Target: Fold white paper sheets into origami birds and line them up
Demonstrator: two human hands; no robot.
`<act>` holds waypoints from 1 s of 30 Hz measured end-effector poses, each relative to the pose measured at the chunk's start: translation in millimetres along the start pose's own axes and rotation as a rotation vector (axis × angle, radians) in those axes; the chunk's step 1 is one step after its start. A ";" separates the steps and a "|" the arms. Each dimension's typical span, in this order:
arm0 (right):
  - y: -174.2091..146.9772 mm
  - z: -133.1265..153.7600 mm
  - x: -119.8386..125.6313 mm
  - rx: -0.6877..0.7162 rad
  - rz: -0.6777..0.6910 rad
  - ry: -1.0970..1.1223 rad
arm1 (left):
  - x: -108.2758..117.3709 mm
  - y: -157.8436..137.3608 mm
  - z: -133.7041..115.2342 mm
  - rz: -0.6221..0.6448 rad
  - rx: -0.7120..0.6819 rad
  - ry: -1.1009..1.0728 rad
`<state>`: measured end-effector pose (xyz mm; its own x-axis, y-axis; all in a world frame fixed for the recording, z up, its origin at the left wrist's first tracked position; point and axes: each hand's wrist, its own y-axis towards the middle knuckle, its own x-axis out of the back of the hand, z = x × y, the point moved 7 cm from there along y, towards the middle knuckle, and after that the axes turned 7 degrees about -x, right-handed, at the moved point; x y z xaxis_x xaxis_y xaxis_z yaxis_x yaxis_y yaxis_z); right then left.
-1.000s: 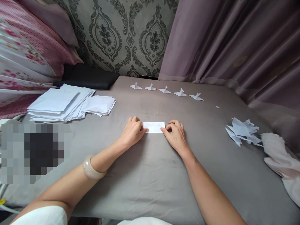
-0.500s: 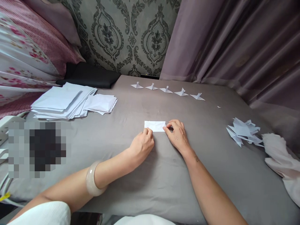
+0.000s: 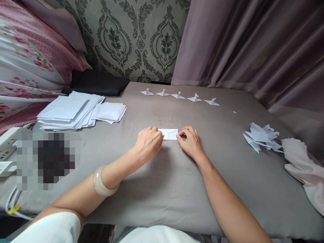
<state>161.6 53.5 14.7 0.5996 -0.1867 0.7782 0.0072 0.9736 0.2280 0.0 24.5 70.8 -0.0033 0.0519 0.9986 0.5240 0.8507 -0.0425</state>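
A small white sheet of paper (image 3: 170, 134), folded into a narrow rectangle, lies flat on the grey cloth in front of me. My left hand (image 3: 149, 143) is closed, its curled fingers covering the paper's left end; the fingertips are partly hidden behind the knuckles. At the right end, my right hand (image 3: 190, 140) pinches the paper's edge between thumb and forefinger. Farther back stands a row of several folded paper cranes (image 3: 178, 96) with spread wings.
On the left lie a stack of large white paper (image 3: 59, 108) and a pile of smaller squares (image 3: 110, 111). A heap of folded paper pieces (image 3: 263, 136) sits at right beside a pale cloth (image 3: 301, 162). A power strip (image 3: 10, 143) stands at the left edge.
My left hand has shifted up and left, from the paper's lower edge to over its left end. The right hand keeps its pinch. The view has shifted slightly.
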 end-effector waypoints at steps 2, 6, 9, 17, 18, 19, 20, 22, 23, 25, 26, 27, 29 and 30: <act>-0.5 0.5 0.5 0.001 -0.009 0.001 | -5.0 8.4 -11.1 -0.117 -0.149 -0.069; -1.4 -0.3 1.3 -0.008 -0.001 0.024 | -28.6 17.3 -17.8 -0.168 -0.282 -0.190; -0.7 -3.5 2.6 -0.021 0.008 0.082 | -36.9 18.2 -8.9 -0.164 -0.237 -0.219; 3.7 -14.9 8.9 -0.188 -0.041 0.317 | -37.7 21.2 -6.8 -0.145 -0.251 -0.172; 3.7 -15.6 9.3 -0.211 -0.048 0.333 | -37.6 21.0 -7.9 -0.150 -0.253 -0.180; 3.6 -16.2 10.0 -0.231 -0.058 0.354 | -35.9 20.4 -7.9 -0.178 -0.247 -0.213; 3.3 -16.7 11.0 -0.248 -0.072 0.380 | -32.1 19.4 -5.9 -0.236 -0.224 -0.273; 2.2 -16.3 15.2 -0.263 -0.122 0.432 | -22.4 16.2 7.1 -0.413 -0.104 -0.494; 1.4 -14.5 18.6 -0.249 -0.154 0.448 | -20.3 14.3 16.9 -0.498 -0.015 -0.659; -1.0 -6.5 26.5 -0.177 -0.213 0.436 | -27.1 12.6 35.0 -0.592 0.177 -1.068; -2.6 -0.9 30.2 -0.128 -0.230 0.407 | -35.0 13.5 40.2 -0.590 0.266 -1.280; -4.5 5.5 33.1 -0.077 -0.235 0.368 | -43.8 14.8 42.2 -0.563 0.344 -1.467; -8.7 18.1 36.0 0.015 -0.216 0.274 | -58.7 16.4 40.9 -0.488 0.473 -1.714; -10.9 24.2 36.1 0.058 -0.196 0.222 | -63.9 16.3 39.5 -0.455 0.521 -1.774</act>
<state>163.8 33.0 54.4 0.7514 -0.3306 0.5710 0.0979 0.9117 0.3990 -24.8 55.7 5.1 -0.9708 -0.0765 -0.2275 -0.0393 0.9857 -0.1638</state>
